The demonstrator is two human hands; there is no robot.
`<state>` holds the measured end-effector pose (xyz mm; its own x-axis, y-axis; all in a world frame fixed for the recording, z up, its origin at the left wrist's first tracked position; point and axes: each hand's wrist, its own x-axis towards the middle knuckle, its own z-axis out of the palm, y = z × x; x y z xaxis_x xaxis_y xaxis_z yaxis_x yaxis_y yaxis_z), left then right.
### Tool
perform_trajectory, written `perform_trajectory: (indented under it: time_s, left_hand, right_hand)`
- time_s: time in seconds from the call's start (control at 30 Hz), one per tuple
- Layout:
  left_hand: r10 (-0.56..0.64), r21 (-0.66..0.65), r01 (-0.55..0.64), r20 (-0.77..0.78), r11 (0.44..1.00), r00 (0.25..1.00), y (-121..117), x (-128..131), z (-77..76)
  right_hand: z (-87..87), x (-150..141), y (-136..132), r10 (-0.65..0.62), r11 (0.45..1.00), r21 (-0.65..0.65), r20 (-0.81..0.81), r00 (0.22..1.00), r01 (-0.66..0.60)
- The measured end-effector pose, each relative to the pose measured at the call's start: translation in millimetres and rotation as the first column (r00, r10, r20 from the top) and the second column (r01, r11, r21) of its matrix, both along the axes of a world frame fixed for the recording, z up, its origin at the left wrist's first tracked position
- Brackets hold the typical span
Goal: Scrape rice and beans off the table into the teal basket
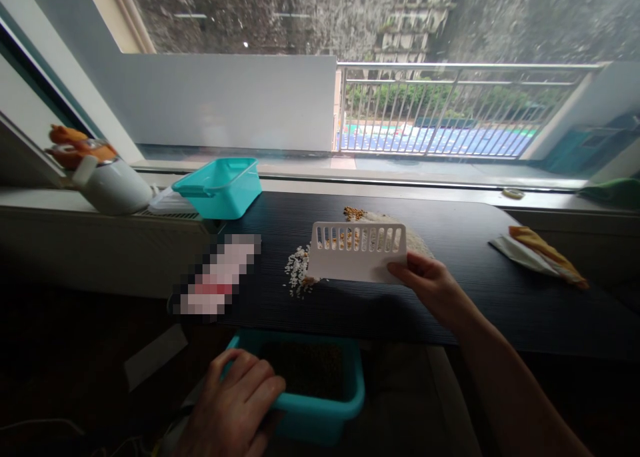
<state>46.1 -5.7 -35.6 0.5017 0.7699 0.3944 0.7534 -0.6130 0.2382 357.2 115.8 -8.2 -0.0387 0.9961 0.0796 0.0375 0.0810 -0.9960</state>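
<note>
Left hand (240,393) grips a turquoise rectangular plastic tub (313,407) with dark contents below the black table (465,243); right hand (431,280) pinches a white slotted plastic panel (350,266) over it.

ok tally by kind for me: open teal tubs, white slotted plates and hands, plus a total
Open teal tubs: 2 (far tub by the window, near tub at the left hand)
White slotted plate: 1
Hands: 2 (left hand on the near tub, right hand holding the plate)
Total: 5
</note>
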Motion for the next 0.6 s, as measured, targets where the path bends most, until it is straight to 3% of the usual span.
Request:
perform_trajectory:
  time_s: [0.13,0.3,0.6]
  left_hand:
    - [0.025,0.003,-0.026,0.034,1.0,0.999,0.0,-0.3,-1.6]
    - [-0.044,-0.014,0.043,-0.026,0.999,0.999,1.9,-3.6,0.3]
    - [0.042,0.008,-0.042,0.043,0.999,0.998,-2.4,6.2,0.1]
  right_hand:
    - [0.5,0.8,-2.5,0.009,1.0,-0.012,0.024,1.0,-0.009]
    - [-4.6,2.0,-1.7,0.0,1.0,-0.009,-0.018,1.0,0.0]
    - [-2.7,0.1,-1.6,0.001,0.999,-0.038,-0.017,1.0,-0.002]
